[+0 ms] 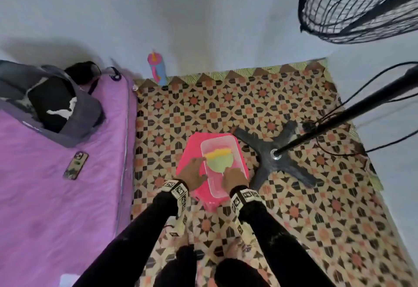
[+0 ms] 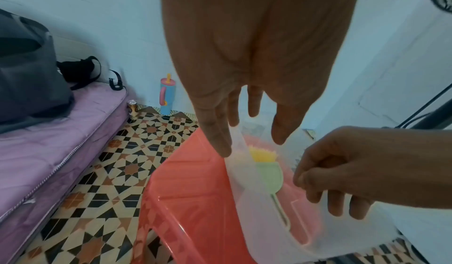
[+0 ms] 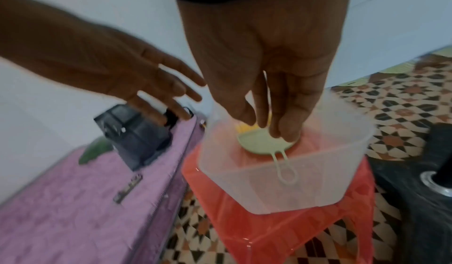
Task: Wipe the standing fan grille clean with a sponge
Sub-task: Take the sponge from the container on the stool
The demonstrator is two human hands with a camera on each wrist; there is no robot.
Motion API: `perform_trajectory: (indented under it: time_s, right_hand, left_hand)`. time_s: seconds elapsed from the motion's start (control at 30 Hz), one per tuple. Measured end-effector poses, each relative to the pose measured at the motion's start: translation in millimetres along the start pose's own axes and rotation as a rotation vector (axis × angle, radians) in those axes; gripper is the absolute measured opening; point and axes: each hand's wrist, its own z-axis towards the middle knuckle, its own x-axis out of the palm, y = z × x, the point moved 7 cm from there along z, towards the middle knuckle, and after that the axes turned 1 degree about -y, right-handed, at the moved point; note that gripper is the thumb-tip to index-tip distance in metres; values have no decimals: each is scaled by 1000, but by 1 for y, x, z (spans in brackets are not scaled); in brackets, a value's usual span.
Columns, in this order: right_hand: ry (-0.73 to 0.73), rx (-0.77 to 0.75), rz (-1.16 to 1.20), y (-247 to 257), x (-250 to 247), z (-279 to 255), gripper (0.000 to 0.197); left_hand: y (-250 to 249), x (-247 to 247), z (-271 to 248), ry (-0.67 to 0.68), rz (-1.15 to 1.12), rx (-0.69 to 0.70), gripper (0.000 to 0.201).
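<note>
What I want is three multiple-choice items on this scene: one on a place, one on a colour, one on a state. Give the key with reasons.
1. Where does the tub stand?
A. on the mattress
B. on the stool
C. on the floor

2. What colour is the stool?
A. pink
B. blue
C. white

3. How is the left hand?
A. gripping the grille
B. holding the phone
C. open by the tub's rim

Key:
1. B, since the stool's top shows under and around the tub.
2. A, since its top is bright pink in the head view.
3. C, since its fingers are straight and hold nothing.
</note>
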Motion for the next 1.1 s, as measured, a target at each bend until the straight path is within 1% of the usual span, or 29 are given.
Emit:
perform_trajectory:
  time_s: [0.07, 0.13, 0.2, 0.27, 0.33, 0.4, 0.5, 0.6, 0.7, 0.77, 0.8, 0.83, 0.87, 0.93, 0.97, 1.03, 1.1]
  right_hand:
    - [30, 28, -29, 1, 20, 21, 33]
    - [37, 54, -43, -3, 38, 39, 33]
    - [39, 63, -82, -7, 55, 51, 36]
    - [14, 62, -89, -8, 60, 57, 39]
    - [-23, 56, -84, -6, 51, 51, 40]
    - [-44, 72, -85, -5, 43, 42, 44]
    - [-96, 77, -90, -1, 17, 20, 50]
    - [-158, 22, -112, 11, -28, -15, 49]
    - [-178, -59, -152, 24, -87, -55, 42]
    - [-191, -121, -90, 35, -132, -84, 33]
    - [-207, -152, 7, 39, -157, -100, 29]
    - [-237, -188, 109, 44, -182, -117, 27]
    - [-274, -229, 197, 49, -208, -134, 26]
    - [-379, -310, 349, 58, -259, -169, 25]
    - [-451, -336, 403, 62, -284, -185, 24]
    - [-547, -362, 459, 70, -328, -217, 25]
    - [-571, -363, 455, 76, -366, -243, 28]
  left_hand:
    - [13, 11, 22, -7, 23, -15, 75]
    - [28, 20, 39, -28, -3, -33, 76]
    - [37, 26, 49, -43, -59, -28, 76]
    - [38, 26, 52, -34, -70, 7, 78]
    - [36, 21, 52, -32, -38, 34, 77]
    - [31, 15, 50, -31, 39, 56, 73]
    - [21, 7, 44, -7, 99, 104, 73]
    - [-1, -12, 28, -1, 148, 150, 80]
    - [-37, -44, 4, -4, 169, 224, 92]
    - [-59, -72, -15, -22, 199, 249, 99]
    - [-71, -88, -26, -42, 225, 263, 99]
    - [-85, -105, -38, -52, 227, 292, 94]
    - [-99, -121, -50, -51, 187, 343, 82]
    - [-127, -159, -75, -41, 66, 468, 46]
    - [-142, -180, -85, -50, 36, 529, 34]
    - [-180, -225, -112, -106, 16, 662, 25]
    - [-231, -272, -145, -198, 4, 839, 20]
